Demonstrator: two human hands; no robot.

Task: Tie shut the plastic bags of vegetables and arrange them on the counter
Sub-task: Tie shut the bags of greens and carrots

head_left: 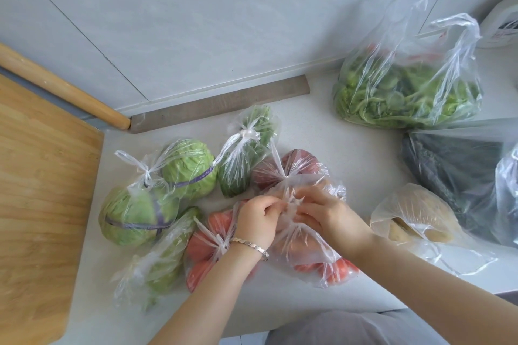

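Both hands at mid-counter, near the front edge. Left hand (260, 218) and right hand (325, 216) have fingers curled, each pinching the bunched neck of a clear plastic bag of red tomatoes (322, 258). Knot state: cannot tell, the fingers cover it. The bag lies on the white counter (336, 131), body toward the front edge, neck lifted between the hands. Silver bracelet (249, 245) on the left wrist.

Tied bags, clustered left of the hands:
- clear bag with two green cabbages (157, 196), just beside the wooden cutting board (42, 204) at the left edge
- clear bag of pale green vegetables (162, 258), near the front edge
- second clear bag of red tomatoes (204, 246), partly under the left wrist
- clear bag of dark green stalks (244, 159), toward the back
- clear bag of reddish round vegetables (300, 165), touching the held bag's far side

Right side, necks open:
- large clear bag of leafy greens (406, 92), back right
- clear bag of dark leaves (454, 176), right edge
- clear bag of pale potatoes (417, 221), just beside the right hand

Wooden rolling pin (64, 89) lies along the back left. White container (501, 25) in the back right corner.
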